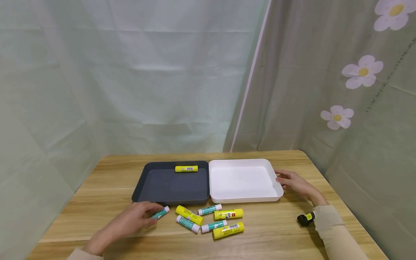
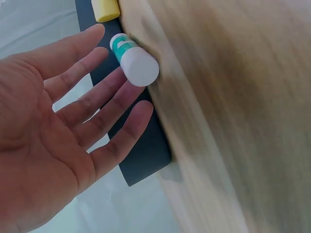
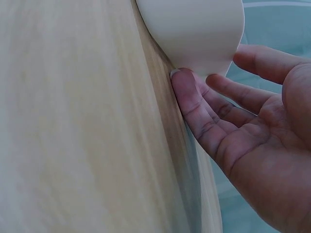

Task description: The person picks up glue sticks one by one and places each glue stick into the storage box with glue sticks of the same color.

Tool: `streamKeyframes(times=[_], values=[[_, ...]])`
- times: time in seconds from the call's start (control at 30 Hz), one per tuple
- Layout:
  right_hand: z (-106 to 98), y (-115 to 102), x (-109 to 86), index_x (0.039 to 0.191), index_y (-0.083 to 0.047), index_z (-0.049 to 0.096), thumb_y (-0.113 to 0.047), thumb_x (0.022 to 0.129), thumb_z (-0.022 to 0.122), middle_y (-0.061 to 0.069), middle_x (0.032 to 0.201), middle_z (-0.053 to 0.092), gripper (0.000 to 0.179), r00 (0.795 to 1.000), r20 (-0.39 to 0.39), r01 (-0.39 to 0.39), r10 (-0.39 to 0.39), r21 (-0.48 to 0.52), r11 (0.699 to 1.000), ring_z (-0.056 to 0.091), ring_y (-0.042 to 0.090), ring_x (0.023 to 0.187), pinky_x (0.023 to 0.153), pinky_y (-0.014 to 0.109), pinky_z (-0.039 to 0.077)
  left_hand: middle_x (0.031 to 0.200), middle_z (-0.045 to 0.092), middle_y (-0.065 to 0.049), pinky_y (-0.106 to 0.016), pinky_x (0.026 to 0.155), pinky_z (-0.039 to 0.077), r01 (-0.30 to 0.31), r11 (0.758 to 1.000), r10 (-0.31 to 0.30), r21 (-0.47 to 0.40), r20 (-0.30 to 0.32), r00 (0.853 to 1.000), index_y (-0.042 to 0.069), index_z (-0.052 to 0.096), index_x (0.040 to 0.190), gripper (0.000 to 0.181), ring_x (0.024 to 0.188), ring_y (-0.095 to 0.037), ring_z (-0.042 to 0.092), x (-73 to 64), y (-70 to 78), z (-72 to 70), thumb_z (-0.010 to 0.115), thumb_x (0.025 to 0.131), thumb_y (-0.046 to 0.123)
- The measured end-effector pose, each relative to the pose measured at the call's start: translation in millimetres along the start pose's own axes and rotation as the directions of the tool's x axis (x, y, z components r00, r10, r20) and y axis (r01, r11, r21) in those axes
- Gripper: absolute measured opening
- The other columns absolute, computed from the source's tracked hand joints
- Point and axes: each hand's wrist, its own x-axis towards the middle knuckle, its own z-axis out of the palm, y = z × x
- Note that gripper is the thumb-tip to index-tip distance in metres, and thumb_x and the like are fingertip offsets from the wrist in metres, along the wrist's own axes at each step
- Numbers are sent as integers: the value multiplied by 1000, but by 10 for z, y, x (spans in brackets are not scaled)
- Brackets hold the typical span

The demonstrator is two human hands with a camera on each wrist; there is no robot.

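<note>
My left hand [image 1: 138, 218] is beside a teal-and-white glue stick [image 1: 160, 213] lying at the front of the dark grey tray [image 1: 139, 187]. In the left wrist view, its fingers are spread around the white-ended glue stick [image 2: 140, 68] without closing on it. My right hand [image 1: 297, 184] touches the right side of the white tray [image 1: 247, 199]. Up close in the right wrist view, loosely bent fingers [image 3: 187, 90] rest against the tray's corner [image 3: 199, 39]. One yellow glue stick [image 1: 186, 168] lies inside the grey tray, near its back wall.
Several more glue sticks lie on the wooden table before the trays, among them a yellow one [image 1: 228, 213] and a teal one [image 1: 213, 226]. A small black object [image 1: 305, 219] with a yellow-green label sits near the right forearm. Curtains [image 1: 162, 72] hang behind the table.
</note>
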Motion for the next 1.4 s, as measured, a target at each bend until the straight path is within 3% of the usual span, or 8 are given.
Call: streamKeyframes(times=[0.3,0.6,0.83,1.4], values=[[-6,-8,3,157,12,30,-23,108,58,32,144,51,66,1000,-9,-3,3,4,1000,60,20,110,87,27,55,118,69,-3,-32,78,54,-7,1000,7,3,-7,1000,7,69,130,45,96,-14,61,-9,-36,63,82,87,6],[2,-18,0,158,12,29,-20,109,57,33,143,52,65,1000,-6,-17,17,29,999,63,18,108,85,27,56,108,67,0,-31,76,54,35,999,-34,14,-15,999,7,65,132,50,93,-13,61,-4,-34,90,81,85,-3],[2,-21,-4,158,12,28,-21,108,58,33,143,52,66,1000,-1,-17,17,41,999,62,18,108,84,27,56,108,67,1,-29,75,53,24,1000,-24,12,-16,1000,5,66,132,49,92,-12,61,-2,-43,89,79,85,-4],[-13,11,5,158,13,27,-19,109,57,29,138,56,66,1000,12,5,-6,67,998,63,16,101,82,28,56,112,68,4,-28,76,50,68,997,-65,31,-79,995,17,72,126,44,93,-12,58,-12,-33,120,67,88,-4]])
